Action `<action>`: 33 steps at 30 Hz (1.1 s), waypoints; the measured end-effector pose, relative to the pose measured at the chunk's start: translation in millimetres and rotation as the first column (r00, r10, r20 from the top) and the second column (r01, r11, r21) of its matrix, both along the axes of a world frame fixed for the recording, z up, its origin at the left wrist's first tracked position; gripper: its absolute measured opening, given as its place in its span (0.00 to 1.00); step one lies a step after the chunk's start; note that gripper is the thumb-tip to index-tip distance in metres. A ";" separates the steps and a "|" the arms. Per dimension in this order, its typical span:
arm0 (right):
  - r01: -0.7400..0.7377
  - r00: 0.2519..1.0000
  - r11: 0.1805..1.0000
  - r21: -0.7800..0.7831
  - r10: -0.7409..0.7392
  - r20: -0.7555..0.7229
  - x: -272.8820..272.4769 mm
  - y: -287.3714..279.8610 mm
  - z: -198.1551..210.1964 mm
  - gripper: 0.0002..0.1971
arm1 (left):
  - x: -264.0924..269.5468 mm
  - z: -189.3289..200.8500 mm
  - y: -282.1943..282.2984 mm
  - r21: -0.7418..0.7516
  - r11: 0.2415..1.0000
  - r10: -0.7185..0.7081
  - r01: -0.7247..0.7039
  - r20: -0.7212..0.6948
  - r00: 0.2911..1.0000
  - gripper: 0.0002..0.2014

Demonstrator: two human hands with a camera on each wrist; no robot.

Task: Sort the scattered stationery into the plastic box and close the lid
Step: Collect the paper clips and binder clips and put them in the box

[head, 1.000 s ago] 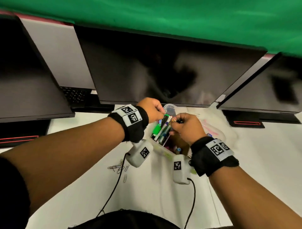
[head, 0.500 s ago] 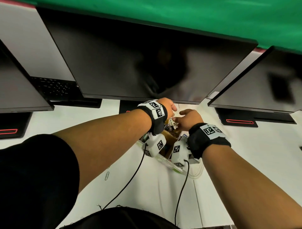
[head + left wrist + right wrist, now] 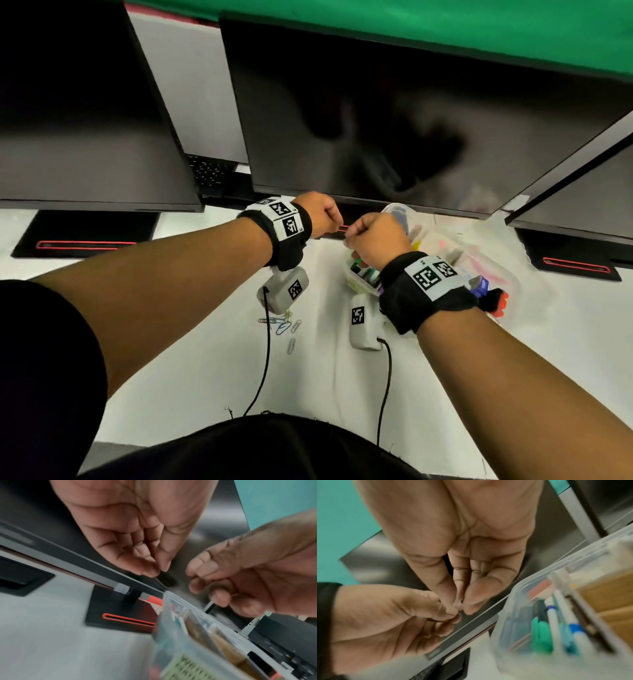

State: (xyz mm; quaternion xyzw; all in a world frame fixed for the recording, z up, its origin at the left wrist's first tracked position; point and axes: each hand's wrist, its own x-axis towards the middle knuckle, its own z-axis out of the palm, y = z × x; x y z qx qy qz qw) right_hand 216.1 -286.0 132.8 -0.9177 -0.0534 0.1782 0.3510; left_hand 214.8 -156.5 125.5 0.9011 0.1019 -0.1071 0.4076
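Clear box point(image 3: 356, 274) sits open under the right hand point(image 3: 376, 240). Left hand point(image 3: 318, 214) is just left. Both hands' fingers are curled together; what they pinch is too small to tell.

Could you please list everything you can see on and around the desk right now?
Plastic box: one, clear, lid open, on the white desk under the right hand.
Markers: several, green, blue and white, inside the box.
Paper clips: a few, mixed colours, loose on the desk left of the box.
Monitors: three, black, behind the desk.
Backdrop: one, green, above the monitors.
Left hand: fingertips pinched together beside the right hand; anything between them is too blurred to tell.
Right hand: fingers curled, above the box.
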 end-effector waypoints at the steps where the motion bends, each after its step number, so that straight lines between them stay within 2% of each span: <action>1: -0.036 0.999 0.999 -0.011 0.036 -0.010 -7.2 10.7 -4.1 0.09 | -7.1 -4.5 10.5 0.015 1.000 -0.009 0.009 -0.041 0.999 0.08; 3: -0.150 0.989 0.986 -0.075 0.150 -0.006 -22.8 30.3 -15.6 0.10 | -24.7 -15.6 28.4 0.115 0.989 -0.075 0.090 -0.134 0.988 0.06; 5: -0.299 0.954 0.929 -0.218 0.295 -0.052 -37.8 43.5 -32.9 0.07 | -43.8 -33.3 42.3 0.225 0.953 -0.160 0.202 -0.189 0.969 0.12; 7: -0.425 0.905 0.838 -0.342 0.399 -0.146 -52.4 47.1 -55.1 0.12 | -64.7 -55.5 51.8 0.279 0.908 -0.237 0.311 -0.270 0.933 0.16; 9: -0.493 0.869 0.787 -0.370 0.428 -0.247 -66.2 41.6 -74.9 0.17 | -84.1 -80.8 56.1 0.297 0.862 -0.288 0.410 -0.378 0.880 0.19; 11: -0.500 0.859 0.794 -0.344 0.406 -0.311 -77.8 37.2 -91.2 0.24 | -100.1 -105.2 57.6 0.278 0.855 -0.296 0.439 -0.433 0.851 0.23; 13: -0.506 0.851 0.794 -0.336 0.398 -0.342 -85.5 34.9 -103.8 0.31 | -110.1 -120.1 54.6 0.246 0.875 -0.293 0.416 -0.416 0.861 0.29; 16: -0.491 0.862 0.804 -0.334 0.394 -0.319 -88.9 37.3 -119.6 0.41 | -112.8 -129.6 48.3 0.238 0.884 -0.303 0.402 -0.364 0.881 0.34; 19: -0.441 0.888 0.844 -0.305 0.362 -0.283 -84.6 40.3 -133.4 0.45 | -112.3 -134.0 41.6 0.221 0.919 -0.239 0.328 -0.350 0.906 0.41; 22: -0.407 0.910 0.866 -0.291 0.358 -0.207 -79.0 44.4 -143.1 0.40 | -112.6 -140.9 32.7 0.221 0.945 -0.161 0.240 -0.323 0.933 0.44; 26: -0.371 0.927 0.892 -0.260 0.337 -0.167 -74.5 48.8 -146.6 0.29 | -110.5 -145.1 25.3 0.287 0.928 -0.144 0.237 -0.309 0.940 0.40; 30: -0.387 0.922 0.873 -0.298 0.361 -0.141 -73.5 47.8 -140.7 0.12 | -106.8 -146.8 29.4 0.264 0.951 -0.092 0.164 -0.264 0.960 0.26; 33: -0.400 0.916 0.868 -0.293 0.366 -0.166 -73.0 45.9 -138.1 0.07 | -104.5 -147.2 34.4 0.254 0.949 -0.121 0.185 -0.248 0.961 0.15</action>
